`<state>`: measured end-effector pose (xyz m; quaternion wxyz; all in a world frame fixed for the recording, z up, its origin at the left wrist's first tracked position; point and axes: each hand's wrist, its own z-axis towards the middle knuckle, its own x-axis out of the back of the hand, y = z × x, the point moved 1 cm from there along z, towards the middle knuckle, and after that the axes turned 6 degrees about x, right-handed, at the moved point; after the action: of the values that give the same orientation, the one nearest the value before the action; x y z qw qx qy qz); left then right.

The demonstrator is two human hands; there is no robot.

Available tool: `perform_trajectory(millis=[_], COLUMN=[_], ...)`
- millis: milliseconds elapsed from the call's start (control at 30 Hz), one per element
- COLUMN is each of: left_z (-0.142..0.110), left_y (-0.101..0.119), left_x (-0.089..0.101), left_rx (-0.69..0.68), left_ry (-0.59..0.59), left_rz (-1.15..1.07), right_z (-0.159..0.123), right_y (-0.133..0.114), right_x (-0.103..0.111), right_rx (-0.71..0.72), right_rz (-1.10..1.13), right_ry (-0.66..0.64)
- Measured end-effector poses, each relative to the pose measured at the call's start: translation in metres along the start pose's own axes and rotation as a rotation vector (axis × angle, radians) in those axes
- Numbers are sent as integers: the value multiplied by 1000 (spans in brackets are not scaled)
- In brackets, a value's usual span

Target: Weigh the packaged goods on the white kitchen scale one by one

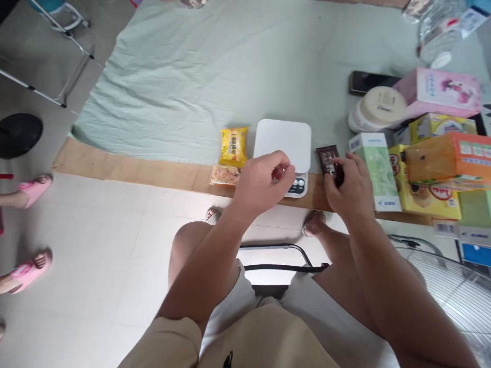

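A white kitchen scale sits near the table's front edge, its display panel partly showing under my left hand. My left hand hovers over the scale's front left corner, fingers loosely curled, with nothing visible in them. To the right of the scale lies a dark brown snack packet. My right hand has its thumb and fingers around the near end of this packet, hiding part of it. Left of the scale are a yellow snack packet and a clear-wrapped snack, partly behind my left hand.
At right stand a green-white box, yellow boxes, an orange package, a pink box and a lidded white jar. Behind them are a phone and a clear plastic bottle. A fan stands below.
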<state>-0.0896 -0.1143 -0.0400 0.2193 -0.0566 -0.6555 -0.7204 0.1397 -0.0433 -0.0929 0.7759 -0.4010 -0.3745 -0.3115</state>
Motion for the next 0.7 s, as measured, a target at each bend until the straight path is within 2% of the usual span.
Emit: perform_trajectory(millis=[167,367,467,567,633,700], left_z=[10,17,16,13,11,11], left_y=[8,7,0,-8,-15,-22], left_x=[-34,-55,-49,-30,-13,3], left_rx=[-13,-78,-193,-397,-472,-472], left_ry=[-72,-81,12,198,342,455], left_rz=[24,32,42,42,1,-36], right_z=[-1,7,11,13,15,18], right_y=[8,7,2,-9,-19,-31], right_x=[-16,-21,-14,-8,-6,-8], right_rx=[-48,-62,-27,44,95,136], right_rz=[-12,7,1,26,66,88], right_ry=[-92,8,140,243,254,232])
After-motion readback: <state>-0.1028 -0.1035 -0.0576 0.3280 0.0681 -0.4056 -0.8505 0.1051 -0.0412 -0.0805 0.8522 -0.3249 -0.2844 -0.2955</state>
